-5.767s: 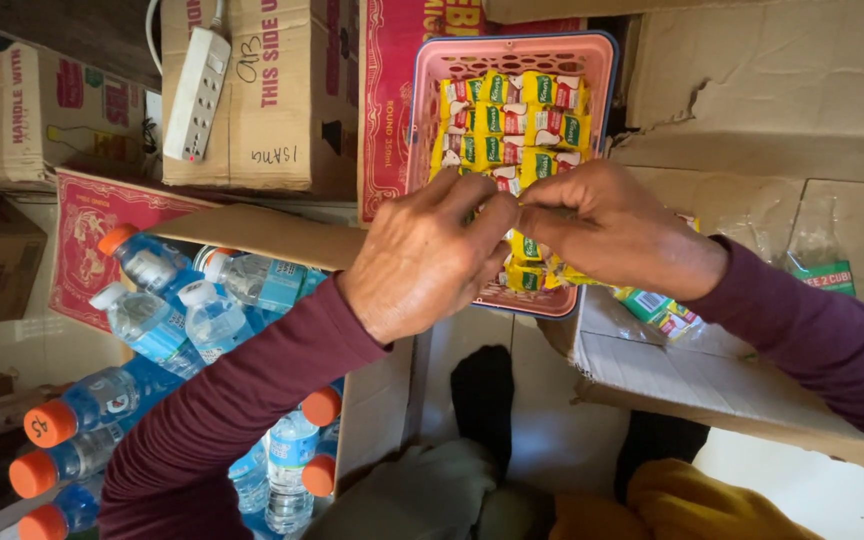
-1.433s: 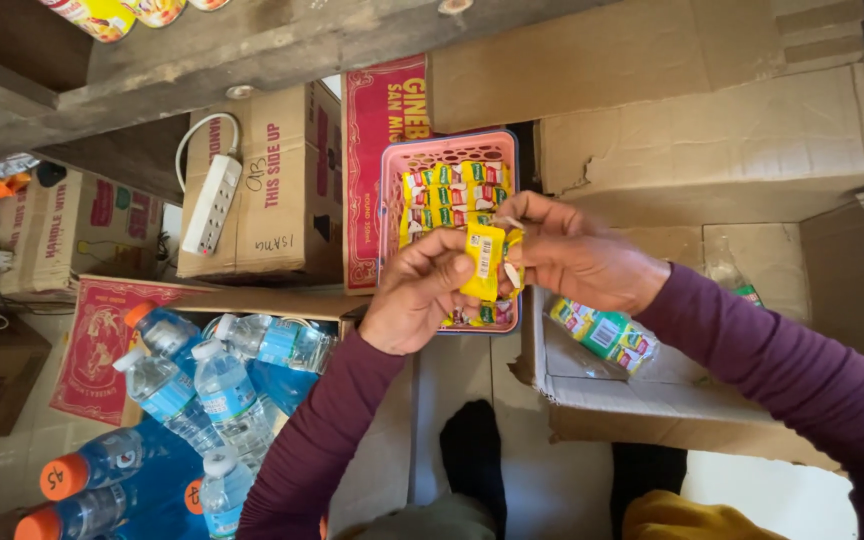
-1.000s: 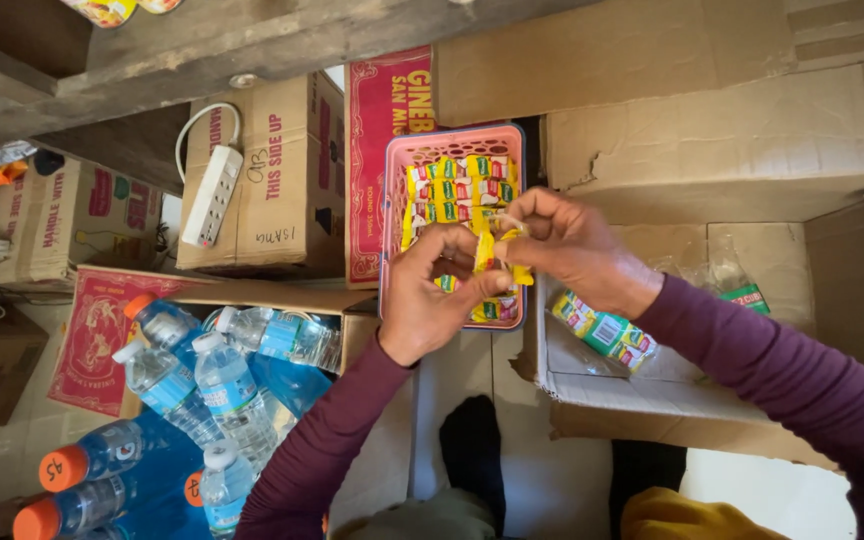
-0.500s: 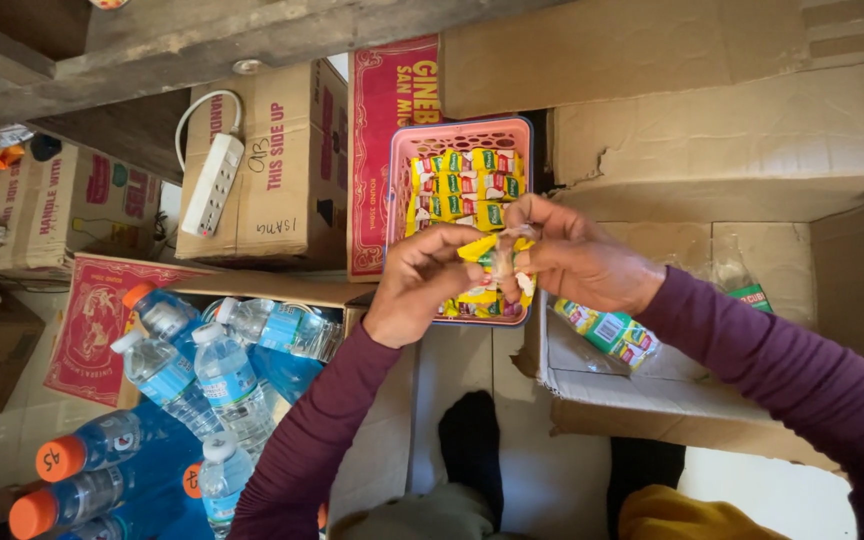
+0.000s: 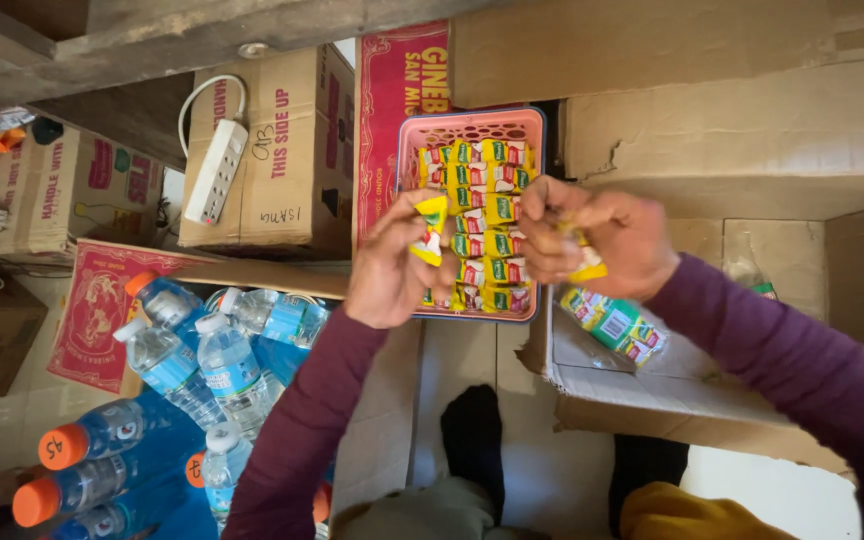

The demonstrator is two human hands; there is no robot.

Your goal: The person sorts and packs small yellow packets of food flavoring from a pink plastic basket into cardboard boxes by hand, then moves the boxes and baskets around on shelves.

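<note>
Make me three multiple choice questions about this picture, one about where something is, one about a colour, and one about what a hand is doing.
1. Where does the white power strip lie?
A. on a cardboard box
B. in the pink basket
C. among the bottles

2. What colour are the caps of the blue drink bottles at lower left?
A. green
B. orange
C. black

3. What is the left hand doing?
A. resting flat
B. gripping a bottle
C. pinching a yellow sachet

Answers: 1 A, it lies on the brown box. 2 B, the caps are orange. 3 C, fingers pinch the yellow sachet above the pink basket.
</note>
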